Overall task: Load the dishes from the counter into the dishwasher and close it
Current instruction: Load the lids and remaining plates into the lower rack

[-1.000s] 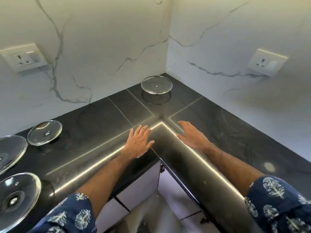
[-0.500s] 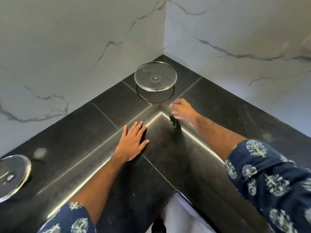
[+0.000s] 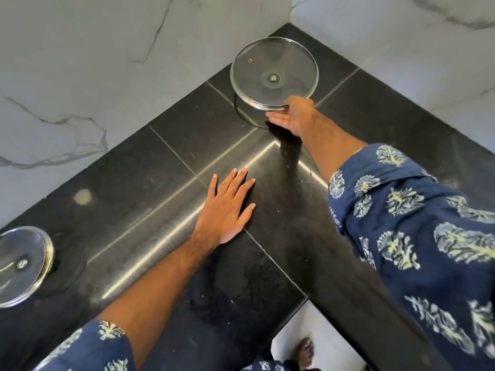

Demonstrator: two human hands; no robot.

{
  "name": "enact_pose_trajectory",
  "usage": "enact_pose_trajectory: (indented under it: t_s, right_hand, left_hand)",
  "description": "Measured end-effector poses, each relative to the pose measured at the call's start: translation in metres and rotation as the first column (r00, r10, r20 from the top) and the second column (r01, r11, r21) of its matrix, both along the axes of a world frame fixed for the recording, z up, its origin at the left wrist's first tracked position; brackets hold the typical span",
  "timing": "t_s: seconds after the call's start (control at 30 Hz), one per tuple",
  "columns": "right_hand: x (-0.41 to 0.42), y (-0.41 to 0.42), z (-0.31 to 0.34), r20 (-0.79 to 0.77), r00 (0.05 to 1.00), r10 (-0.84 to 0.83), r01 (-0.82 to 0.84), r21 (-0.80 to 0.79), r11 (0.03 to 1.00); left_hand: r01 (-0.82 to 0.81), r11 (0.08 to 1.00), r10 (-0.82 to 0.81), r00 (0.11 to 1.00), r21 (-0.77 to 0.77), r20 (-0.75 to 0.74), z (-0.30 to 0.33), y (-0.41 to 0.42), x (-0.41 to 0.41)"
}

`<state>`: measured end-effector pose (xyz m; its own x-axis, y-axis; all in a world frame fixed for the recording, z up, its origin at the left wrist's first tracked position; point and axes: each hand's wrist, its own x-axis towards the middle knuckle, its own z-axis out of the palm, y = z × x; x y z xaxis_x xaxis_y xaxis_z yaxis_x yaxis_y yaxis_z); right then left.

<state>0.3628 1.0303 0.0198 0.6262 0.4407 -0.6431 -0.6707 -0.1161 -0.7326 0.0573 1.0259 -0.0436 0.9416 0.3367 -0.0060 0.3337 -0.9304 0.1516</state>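
Note:
A round glass lid (image 3: pixel 274 72) with a metal rim and centre screw sits in the far corner of the black counter (image 3: pixel 160 183). My right hand (image 3: pixel 294 116) reaches out to its near rim. The thumb touches the rim and the straight fingers lie just below the edge. My left hand (image 3: pixel 227 207) lies flat, palm down, on the counter with its fingers spread. A second glass lid (image 3: pixel 24 263) rests at the left edge of the view. No dishwasher shows in this view.
White marble walls (image 3: pixel 93 62) close the corner on both sides. The counter's inner corner edge (image 3: pixel 305 298) drops to a white floor, where a foot (image 3: pixel 304 349) shows.
My right hand has moved forward from the counter's middle to the corner lid's rim. My head has come closer and tilted down. The left hand stays flat on the counter.

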Motion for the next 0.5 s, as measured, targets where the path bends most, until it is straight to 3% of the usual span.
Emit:
enact_pose_trajectory:
  t_s: [0.13, 0.27, 0.5]
  right_hand:
    - [-0.002, -0.004, 0.003, -0.001, 0.997, -0.079, 0.078, 0.081, 0.994]
    - [-0.028, -0.041, 0.014, -0.003, 0.999, -0.041, 0.041, 0.109, 0.993]
    - [-0.111, -0.199, 0.014, -0.019, 1.0, -0.01, 0.012, 0.123, 0.992]
  left_hand:
    - [0.002, 1.0, -0.002, 1.0, -0.005, -0.001, -0.001, 0.001, -0.001]
    - [0.009, 1.0, -0.009, 1.0, -0.018, 0.005, -0.002, 0.002, -0.002]
    - [0.01, 1.0, -0.01, 1.0, -0.009, -0.013, 0.008, -0.002, 0.0]
